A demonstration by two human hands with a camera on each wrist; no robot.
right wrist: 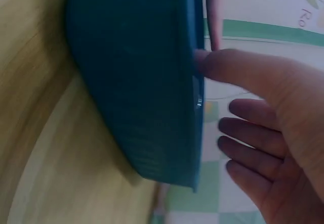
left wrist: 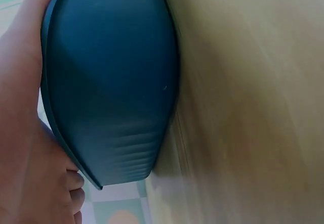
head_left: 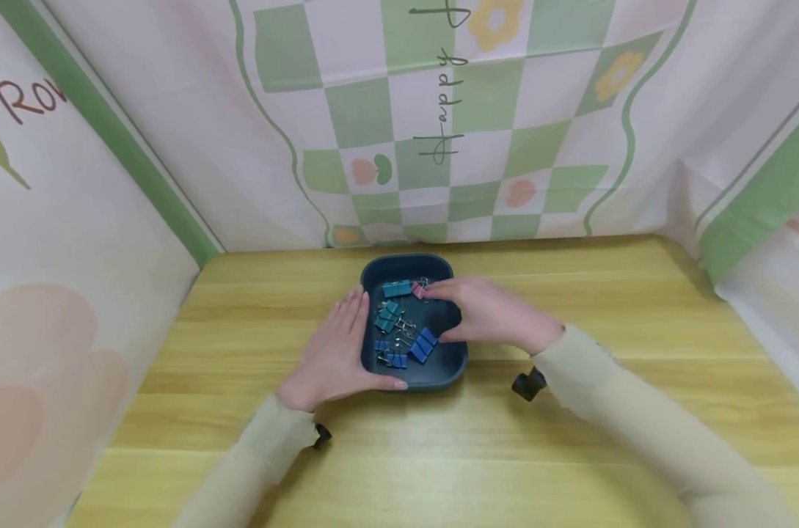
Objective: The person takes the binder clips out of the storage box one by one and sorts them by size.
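A dark blue bin (head_left: 445,374) stands on the wooden table with binder clips in it. My left hand (head_left: 333,352) rests along its left rim, fingers straight and thumb on the front rim. Over the right rim reaches my right hand (head_left: 488,312), fingers loosely bent and apart from the thumb. Its fingertips are beside a pink binder clip (head_left: 418,290); whether they touch it I cannot tell. Teal binder clips (head_left: 387,316) lie toward the back and left, a blue binder clip (head_left: 422,345) near the right thumb. In the right wrist view the bin (right wrist: 136,82) hides the clips.
The wooden table (head_left: 254,323) surrounds the bin. Behind it hangs a checked curtain (head_left: 425,176), with another printed curtain (head_left: 62,257) along the left side. Small black devices (head_left: 528,384) sit at both wrists.
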